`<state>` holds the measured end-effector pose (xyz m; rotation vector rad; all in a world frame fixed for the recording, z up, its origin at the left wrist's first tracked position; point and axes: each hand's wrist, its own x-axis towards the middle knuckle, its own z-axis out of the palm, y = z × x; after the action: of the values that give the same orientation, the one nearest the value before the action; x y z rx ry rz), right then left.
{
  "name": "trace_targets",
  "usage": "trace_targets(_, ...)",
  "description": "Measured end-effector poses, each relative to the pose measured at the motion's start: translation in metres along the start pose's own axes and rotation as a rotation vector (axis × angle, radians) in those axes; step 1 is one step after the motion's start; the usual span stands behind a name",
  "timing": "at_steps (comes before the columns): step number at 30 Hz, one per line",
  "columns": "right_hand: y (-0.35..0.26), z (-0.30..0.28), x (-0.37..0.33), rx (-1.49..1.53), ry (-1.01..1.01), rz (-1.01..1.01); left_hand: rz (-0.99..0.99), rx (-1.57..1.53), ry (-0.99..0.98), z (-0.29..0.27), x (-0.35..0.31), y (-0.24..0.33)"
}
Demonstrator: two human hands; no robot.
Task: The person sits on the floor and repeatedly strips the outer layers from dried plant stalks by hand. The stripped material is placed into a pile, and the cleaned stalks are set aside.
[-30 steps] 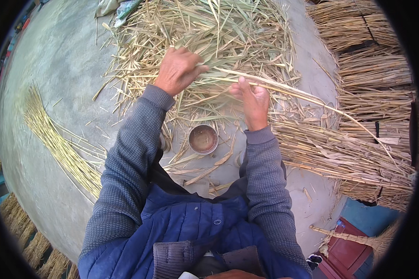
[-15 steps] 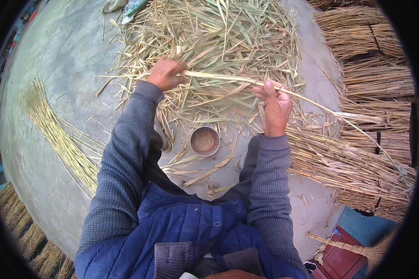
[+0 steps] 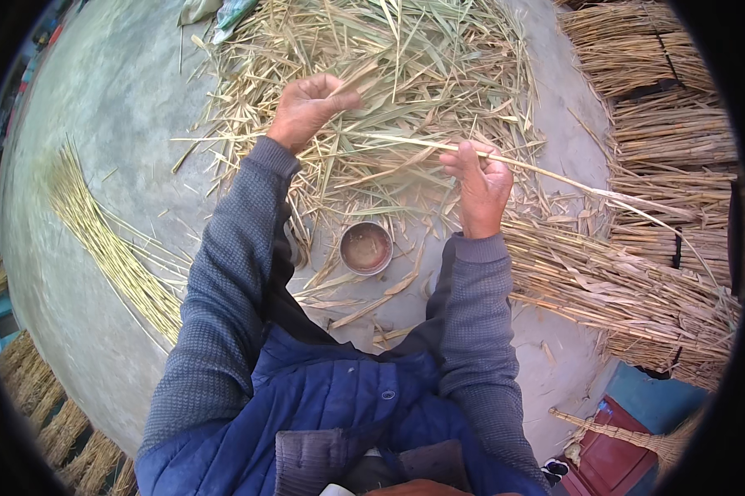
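My right hand (image 3: 481, 183) pinches a long, thin reed stalk (image 3: 558, 178) between thumb and fingers. Its bare pale end points left over a heap of dry leaves and husks (image 3: 438, 74); the other end slopes right over a bundle of stalks (image 3: 612, 273). Up and left of the stalk's tip, my left hand (image 3: 313, 106) is closed, apart from the stalk. A dry leaf strip (image 3: 360, 76) seems to stick out from between its thumb and fingers, though it blends into the heap behind.
A small round metal bowl (image 3: 366, 248) stands on the concrete floor between my legs. To the left lies a bundle of thin peeled stalks (image 3: 112, 240). Tied reed bundles (image 3: 670, 140) are stacked along the right. A dark red board (image 3: 608, 450) and a straw broom (image 3: 628, 438) lie lower right.
My left hand has let go of the stalk and moved up, with a leaf strip apparently pulled off. The pale husk partway along the stalk's right part is gone; my right hand still holds it.
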<state>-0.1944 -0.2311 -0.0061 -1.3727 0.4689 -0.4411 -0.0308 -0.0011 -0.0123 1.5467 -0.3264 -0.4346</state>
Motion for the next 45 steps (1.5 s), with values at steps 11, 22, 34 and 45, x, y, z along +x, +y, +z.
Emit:
trace_targets(11,0.007,0.021,-0.005,0.098,-0.114,0.005,0.806,0.996,-0.006,0.037,-0.009,0.001)
trace_targets(22,-0.006,0.008,0.006,0.128,0.004,0.039,0.456,1.093,-0.151,-0.001,-0.018,0.018)
trace_targets(34,-0.004,0.021,0.001,0.121,-0.244,0.001,0.485,0.601,-0.221,0.027,-0.014,0.021)
trace_targets(45,0.001,0.024,-0.005,0.202,-0.218,0.005,0.222,0.252,-0.174,0.050,-0.016,0.014)
